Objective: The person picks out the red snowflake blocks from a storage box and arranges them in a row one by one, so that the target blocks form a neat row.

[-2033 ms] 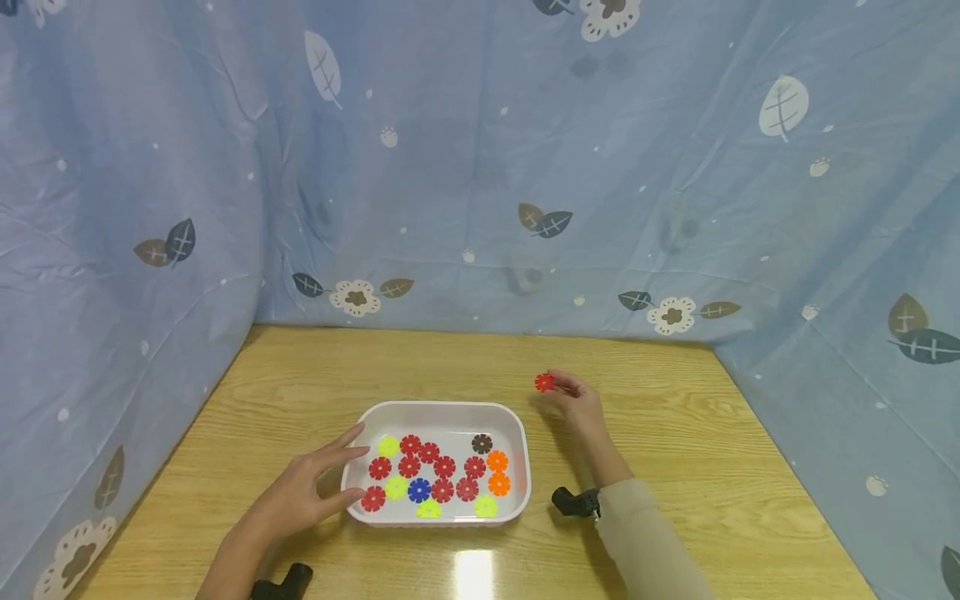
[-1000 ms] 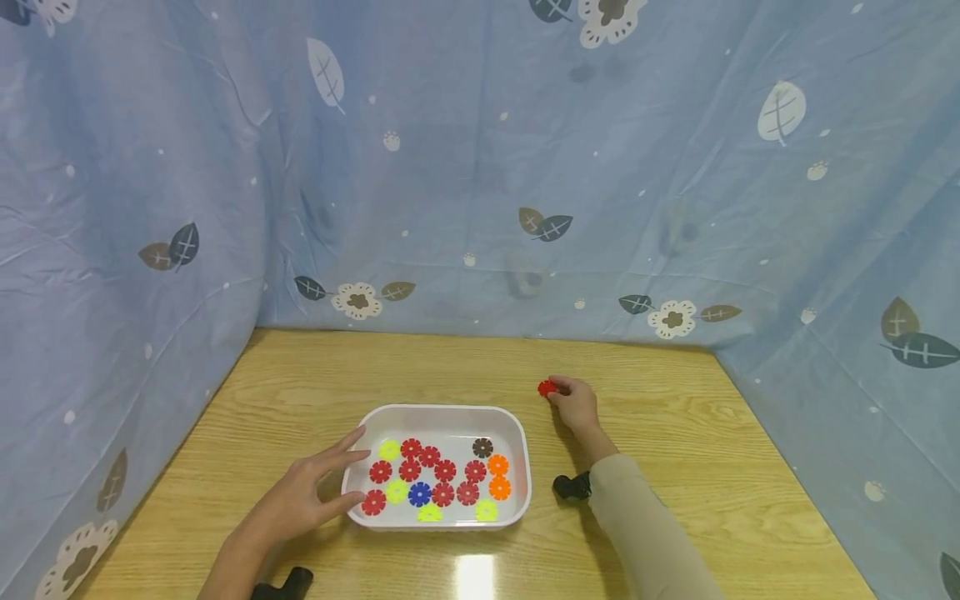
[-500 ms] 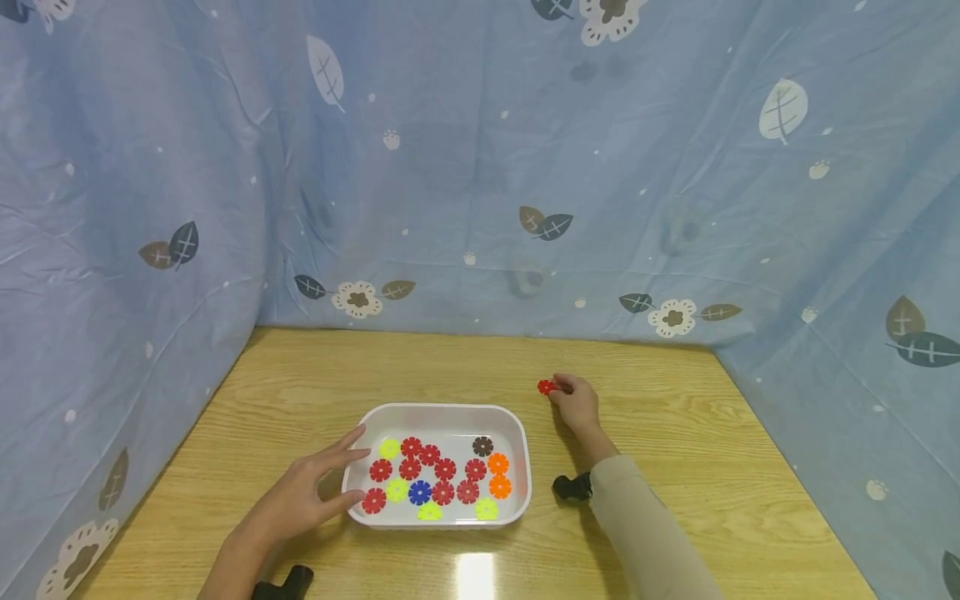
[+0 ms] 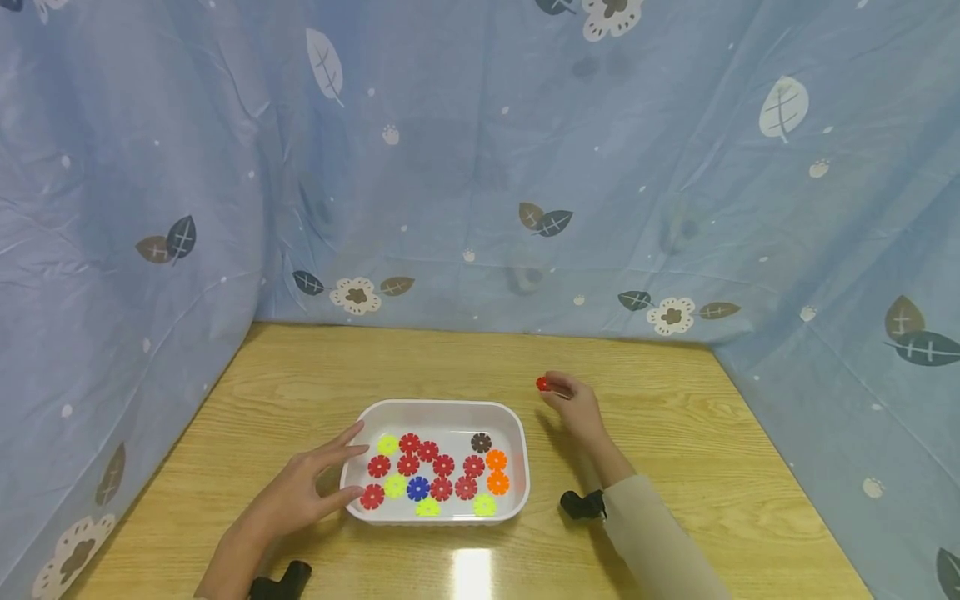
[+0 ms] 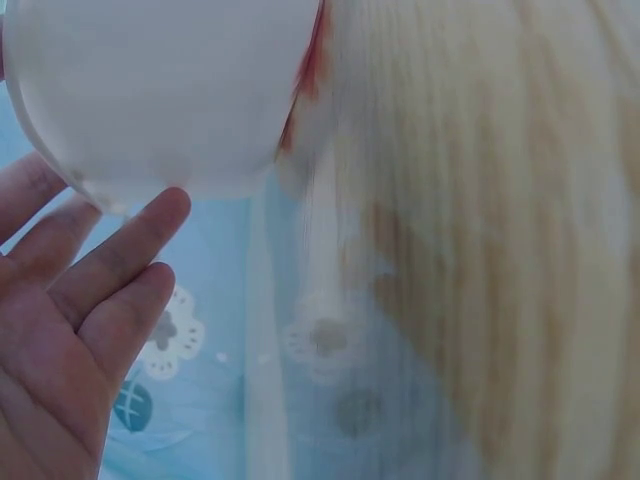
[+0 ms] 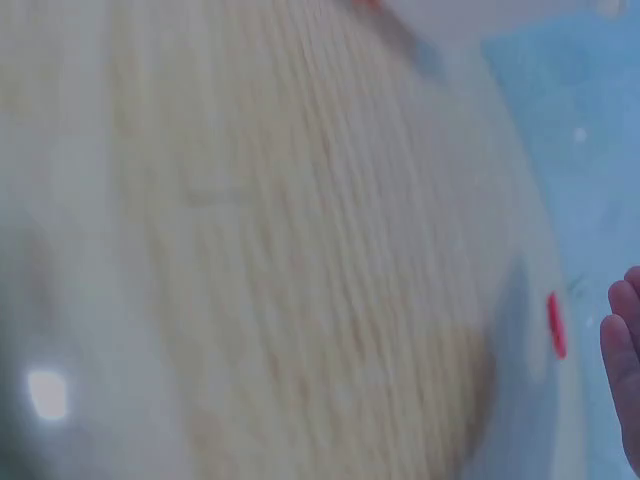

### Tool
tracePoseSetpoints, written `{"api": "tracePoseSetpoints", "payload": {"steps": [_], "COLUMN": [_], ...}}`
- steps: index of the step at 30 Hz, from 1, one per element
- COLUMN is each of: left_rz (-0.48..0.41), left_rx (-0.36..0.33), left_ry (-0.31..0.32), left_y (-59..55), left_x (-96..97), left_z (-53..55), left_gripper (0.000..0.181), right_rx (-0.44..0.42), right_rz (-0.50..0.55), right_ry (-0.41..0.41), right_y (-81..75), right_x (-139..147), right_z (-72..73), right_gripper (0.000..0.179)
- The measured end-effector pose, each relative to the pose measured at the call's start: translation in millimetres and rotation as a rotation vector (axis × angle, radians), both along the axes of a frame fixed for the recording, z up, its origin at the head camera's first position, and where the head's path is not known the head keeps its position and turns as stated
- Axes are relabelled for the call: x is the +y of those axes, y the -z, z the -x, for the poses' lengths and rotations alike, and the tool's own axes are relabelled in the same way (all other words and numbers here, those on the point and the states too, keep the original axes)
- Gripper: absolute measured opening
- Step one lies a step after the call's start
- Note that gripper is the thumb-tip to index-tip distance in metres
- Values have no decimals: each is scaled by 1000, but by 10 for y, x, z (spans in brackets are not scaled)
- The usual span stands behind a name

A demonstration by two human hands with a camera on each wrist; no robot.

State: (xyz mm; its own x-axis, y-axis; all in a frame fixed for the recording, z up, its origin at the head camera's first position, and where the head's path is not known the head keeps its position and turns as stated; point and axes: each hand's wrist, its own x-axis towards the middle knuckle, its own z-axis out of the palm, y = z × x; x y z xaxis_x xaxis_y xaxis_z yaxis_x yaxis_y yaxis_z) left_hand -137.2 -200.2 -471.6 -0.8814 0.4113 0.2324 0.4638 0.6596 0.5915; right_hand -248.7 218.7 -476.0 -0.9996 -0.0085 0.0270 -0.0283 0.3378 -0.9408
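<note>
A red notched plastic building disc (image 4: 542, 383) is at the fingertips of my right hand (image 4: 576, 408), right of and behind the tray. The right wrist view shows this disc (image 6: 557, 325) nearly edge-on, with a gap between it and the visible fingertips (image 6: 622, 325). Thumb and index finger stand apart in the head view. My left hand (image 4: 300, 492) rests at the left end of a white tray (image 4: 450, 406), fingers spread along its rim. From the left wrist, straight fingers (image 5: 120, 260) touch the tray's outside (image 5: 170, 110).
Notched discs lie in the tray: several red and yellow, two orange (image 4: 497, 482), one blue (image 4: 418, 488) and one brown (image 4: 481, 442). A wooden table (image 4: 675, 467) carries everything. Blue patterned curtains (image 4: 480, 167) hang behind and at both sides.
Half a second ago, my right fingers pinched the red disc, which looked flat. Now the fingers are lifted and parted, and the disc looks narrower and slightly further left. My left hand stays put.
</note>
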Motion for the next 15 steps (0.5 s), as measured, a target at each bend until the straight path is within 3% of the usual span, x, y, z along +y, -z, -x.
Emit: {"api": "tracePoseSetpoints", "payload": {"steps": [15], "left_rz": [5], "left_rx": [5], "left_ry": [-2], "left_y": [-7], "left_x": [2], "left_z": [0], "left_gripper": [50], "right_rx": [118], "right_rz": [73], "right_ry": [-237], "right_y": [-270], "right_x": [-298], "right_z": [-376], "right_gripper": [44]}}
